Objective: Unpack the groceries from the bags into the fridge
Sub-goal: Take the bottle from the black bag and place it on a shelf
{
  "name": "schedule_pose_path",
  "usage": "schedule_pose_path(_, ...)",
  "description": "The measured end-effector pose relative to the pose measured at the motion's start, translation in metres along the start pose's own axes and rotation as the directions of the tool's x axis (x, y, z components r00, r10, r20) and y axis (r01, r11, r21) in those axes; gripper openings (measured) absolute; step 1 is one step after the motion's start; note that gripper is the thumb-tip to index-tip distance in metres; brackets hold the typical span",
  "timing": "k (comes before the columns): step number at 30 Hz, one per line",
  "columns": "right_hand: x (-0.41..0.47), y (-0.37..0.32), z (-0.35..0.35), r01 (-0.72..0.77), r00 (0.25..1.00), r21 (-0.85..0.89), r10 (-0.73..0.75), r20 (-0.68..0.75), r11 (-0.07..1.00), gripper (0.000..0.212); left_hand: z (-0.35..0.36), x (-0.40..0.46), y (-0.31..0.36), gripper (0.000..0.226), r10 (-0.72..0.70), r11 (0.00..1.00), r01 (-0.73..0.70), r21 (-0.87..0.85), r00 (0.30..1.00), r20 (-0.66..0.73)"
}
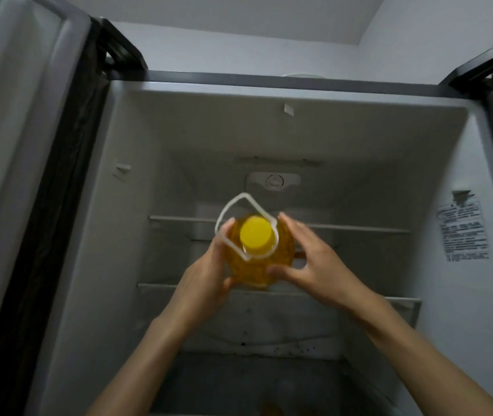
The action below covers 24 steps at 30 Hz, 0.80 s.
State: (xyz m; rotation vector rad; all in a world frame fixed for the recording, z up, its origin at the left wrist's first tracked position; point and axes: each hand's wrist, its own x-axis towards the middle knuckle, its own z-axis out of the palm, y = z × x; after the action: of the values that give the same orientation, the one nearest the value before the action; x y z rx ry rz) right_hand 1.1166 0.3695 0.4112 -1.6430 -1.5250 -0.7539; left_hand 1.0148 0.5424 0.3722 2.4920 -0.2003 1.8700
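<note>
The clear plastic bottle of yellow oil (258,259) with its round yellow screw cap (255,235) is inside the open white-lined fridge (137,163), over the front edge of the lower glass shelf (401,300); whether its base rests on the shelf cannot be seen. The left hand (209,271) grips the bottle's left side, fingers curled round the body. The right hand (308,259) cups the right side, thumb and fingers spread against the wall.

The bottle appears full, so it is judged heavy, with a smooth, possibly slippery wall. A two-handed hold on the body suits it; the thin white plastic carry loop (239,205) at the neck is a second grasp point.

The long axis stands upright, cap pointing up toward the camera.
</note>
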Motion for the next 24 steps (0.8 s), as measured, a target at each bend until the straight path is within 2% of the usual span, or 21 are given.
schedule_pose_path(4,-0.008,0.025,0.018,-0.086,0.996,0.084,0.082,0.043,0.993,0.095,0.003,-0.001,-0.016,0.103,0.113,0.988,-0.119,0.095,0.992,0.06)
schedule_pose_path(8,0.001,0.036,0.024,-0.084,0.995,0.106,0.078,0.064,0.991,0.089,0.014,0.005,-0.032,0.088,0.07,0.983,-0.09,0.161,0.989,0.127)
schedule_pose_path(10,0.011,0.043,0.029,-0.082,0.994,0.069,0.077,0.072,0.994,0.084,0.02,0.003,-0.035,0.078,-0.041,0.984,0.022,0.177,0.994,0.103)
schedule_pose_path(11,0.016,0.045,0.031,-0.084,0.994,0.038,0.081,0.074,0.996,0.083,0.022,0.001,-0.033,0.072,-0.135,0.985,0.125,0.122,0.988,0.069)
schedule_pose_path(13,0.027,0.05,0.034,-0.095,0.992,-0.026,0.097,0.082,0.995,0.083,0.024,-0.003,-0.026,0.064,-0.34,0.937,0.335,-0.101,0.94,-0.036)
schedule_pose_path(15,0.036,0.052,0.036,-0.099,0.987,-0.066,0.107,0.116,0.993,0.084,0.023,-0.006,-0.018,0.062,-0.414,0.903,0.385,-0.189,0.898,-0.149)
schedule_pose_path(17,0.043,0.052,0.039,-0.1,0.98,-0.086,0.113,0.162,0.991,0.086,0.022,-0.009,-0.01,0.062,-0.263,0.965,0.254,-0.067,0.936,-0.233)
schedule_pose_path(19,0.051,0.05,0.042,-0.126,0.968,-0.051,0.134,0.21,0.991,0.088,0.03,-0.01,-0.01,0.052,-0.043,0.984,0.074,0.163,0.982,-0.182)
schedule_pose_path(20,0.055,0.048,0.043,-0.139,0.96,-0.038,0.144,0.238,0.99,0.089,0.034,-0.01,-0.011,0.049,-0.013,0.972,0.044,0.229,0.991,-0.134)
schedule_pose_path(24,0.061,0.042,0.044,-0.134,0.942,-0.149,0.172,0.286,0.98,0.088,0.032,-0.008,-0.016,0.052,-0.134,0.963,0.139,0.233,0.99,-0.035)
